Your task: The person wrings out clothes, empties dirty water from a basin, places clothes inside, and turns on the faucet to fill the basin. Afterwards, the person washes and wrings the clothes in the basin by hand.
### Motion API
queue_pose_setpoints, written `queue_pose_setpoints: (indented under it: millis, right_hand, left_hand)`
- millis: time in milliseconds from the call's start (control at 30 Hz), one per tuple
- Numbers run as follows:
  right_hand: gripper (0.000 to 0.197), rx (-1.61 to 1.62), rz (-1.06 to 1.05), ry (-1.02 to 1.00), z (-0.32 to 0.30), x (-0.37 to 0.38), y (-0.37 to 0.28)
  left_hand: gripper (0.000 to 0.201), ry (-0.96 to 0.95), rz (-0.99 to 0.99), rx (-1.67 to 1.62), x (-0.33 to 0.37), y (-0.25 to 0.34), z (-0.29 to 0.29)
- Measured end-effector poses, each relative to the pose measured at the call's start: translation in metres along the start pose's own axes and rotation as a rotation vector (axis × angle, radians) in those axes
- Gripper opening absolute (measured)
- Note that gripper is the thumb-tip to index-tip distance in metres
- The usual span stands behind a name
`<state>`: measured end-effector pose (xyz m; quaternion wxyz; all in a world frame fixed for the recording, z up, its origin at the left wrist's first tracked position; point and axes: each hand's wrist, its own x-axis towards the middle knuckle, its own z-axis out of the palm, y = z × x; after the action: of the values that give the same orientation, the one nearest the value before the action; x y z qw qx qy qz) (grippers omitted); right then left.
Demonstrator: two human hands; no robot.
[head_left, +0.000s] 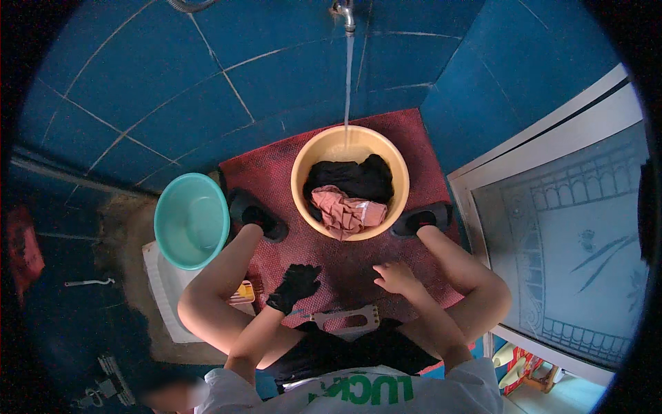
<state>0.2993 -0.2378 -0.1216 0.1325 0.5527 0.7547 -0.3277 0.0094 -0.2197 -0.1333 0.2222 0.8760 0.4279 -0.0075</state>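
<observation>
Between my feet stands a yellow basin [301, 160] with a dark garment [348, 178] and a reddish-brown garment [336, 212] bunched inside. A thin stream of water [348, 83] falls into its far side from a metal tap [347, 19] on the wall. My left hand [295, 286], in a black glove, hovers over my left thigh's inner side with its fingers apart and nothing in them. Bare and empty, my right hand [398, 278] hangs nearer the basin's front, thumb and forefinger apart. Neither hand touches the basin.
A green basin [192, 221] sits to the left above a white squat toilet [169, 297]. Beside my left leg lies a small orange-and-white item [243, 293]. Red matting [276, 207] covers the floor. I sit on a low stool [345, 319]. A frosted-glass door [565, 234] stands at right.
</observation>
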Motion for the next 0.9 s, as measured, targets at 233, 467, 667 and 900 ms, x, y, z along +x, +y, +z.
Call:
queue_pose_setpoints:
  millis: [233, 467, 667, 900]
  right_hand:
    - [0.039, 0.014, -0.060, 0.058, 0.003, 0.001, 0.004]
    - [0.039, 0.020, -0.062, 0.036, -0.001, -0.001, 0.000]
    - [0.039, 0.021, -0.064, 0.042, 0.006, 0.001, 0.004]
    - [0.042, 0.006, -0.033, -0.032, 0.004, 0.004, 0.003]
  left_hand:
    - [0.038, -0.083, -0.025, 0.039, 0.001, 0.000, 0.001]
    - [0.038, 0.025, 0.009, 0.003, 0.000, -0.001, 0.003]
    - [0.039, -0.090, -0.001, 0.024, 0.001, -0.002, 0.003]
    - [0.039, 0.000, 0.028, 0.046, -0.001, -0.005, 0.009]
